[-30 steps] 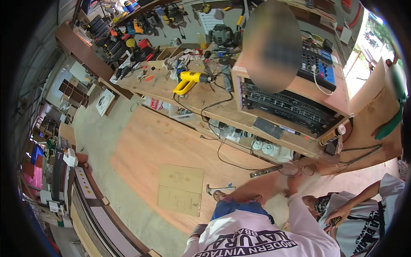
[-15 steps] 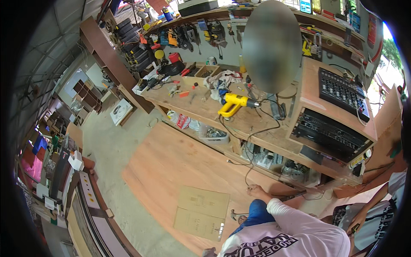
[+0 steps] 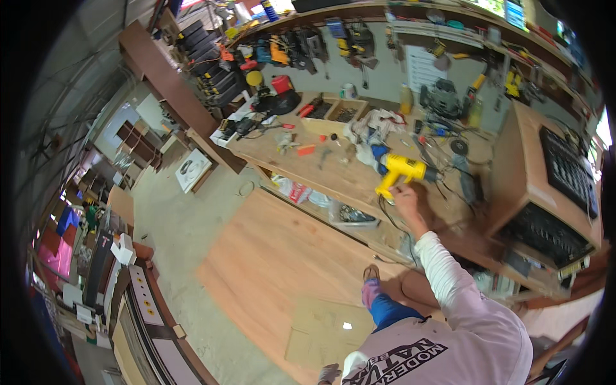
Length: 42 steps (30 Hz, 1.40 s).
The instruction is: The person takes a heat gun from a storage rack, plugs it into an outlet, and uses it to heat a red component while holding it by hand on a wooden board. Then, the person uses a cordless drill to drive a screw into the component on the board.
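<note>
My right hand (image 3: 404,197) reaches forward over the workbench, its fingers closed at the handle of a yellow heat gun (image 3: 405,168). The nozzle points right, and I cannot tell whether the gun is lifted off the bench. Its black cord (image 3: 393,218) trails from the handle over the bench's front edge. Behind the gun lie a crumpled cloth (image 3: 385,122) and something blue. At the lower edge a blurred greyish shape (image 3: 329,373) shows beside my shirt; whether it is my left hand or a foot is unclear.
The workbench (image 3: 276,151) carries an orange piece (image 3: 306,149), a wooden tray (image 3: 346,111) and a green-grey power tool (image 3: 443,97). A wooden cabinet (image 3: 513,160) with a mixer stands right. On the floor, flat cardboard (image 3: 314,327) lies on a plywood sheet (image 3: 256,250).
My right hand has risen from low beside the bench, near the hanging cord, to the heat gun's handle. One foot has stepped toward the bench. The view has shifted.
</note>
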Available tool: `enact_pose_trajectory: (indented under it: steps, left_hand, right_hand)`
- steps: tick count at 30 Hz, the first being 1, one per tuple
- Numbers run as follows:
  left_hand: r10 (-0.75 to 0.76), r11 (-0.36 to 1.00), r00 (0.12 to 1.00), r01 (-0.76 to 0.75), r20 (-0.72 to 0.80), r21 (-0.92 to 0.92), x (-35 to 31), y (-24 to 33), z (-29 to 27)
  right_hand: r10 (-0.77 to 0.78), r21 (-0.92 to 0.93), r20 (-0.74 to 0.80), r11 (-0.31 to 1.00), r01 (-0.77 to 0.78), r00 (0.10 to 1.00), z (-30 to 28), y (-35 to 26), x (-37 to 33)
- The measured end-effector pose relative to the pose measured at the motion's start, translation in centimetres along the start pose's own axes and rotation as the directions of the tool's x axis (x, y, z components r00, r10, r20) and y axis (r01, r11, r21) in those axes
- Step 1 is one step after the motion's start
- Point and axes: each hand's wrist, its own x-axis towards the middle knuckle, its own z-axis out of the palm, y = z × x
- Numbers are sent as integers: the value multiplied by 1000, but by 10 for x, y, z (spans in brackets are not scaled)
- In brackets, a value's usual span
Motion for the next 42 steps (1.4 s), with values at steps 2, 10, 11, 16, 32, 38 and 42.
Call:
enact_pose_trajectory:
  steps: [2, 10, 11, 16, 32, 38, 42]
  left_hand:
    - [-71, 978, 997, 73, 16, -197, 37, 57, -16]
    - [487, 845, 784, -313, -384, 433, 80, 302, -120]
    - [479, 856, 786, -319, -390, 407, 69, 362, -127]
    - [794, 608, 456, -581, -402, 541, 40, 596, -189]
    - [850, -394, 124, -497, 512, 774, 197, 1064, -283]
    - [737, -541, 169, -433, 655, 720, 224, 1064, -296]
    - [655, -667, 185, -314, 733, 676, 206, 1060, -298]
  right_hand:
    - [127, 6, -136, 992, -127, 983, 18, 19, 71]
    - [329, -261, -155, 896, -360, 932, 97, 77, 124]
    - [334, -278, -197, 883, -379, 922, 97, 97, 133]
    - [348, -378, -467, 752, -539, 813, 149, 98, 140]
    - [596, 175, -437, 791, -587, 673, 78, -78, 92]
    - [492, 867, -309, 497, 29, 814, 119, -163, 27]
    - [417, 870, -382, 462, 170, 825, 155, -182, -4]
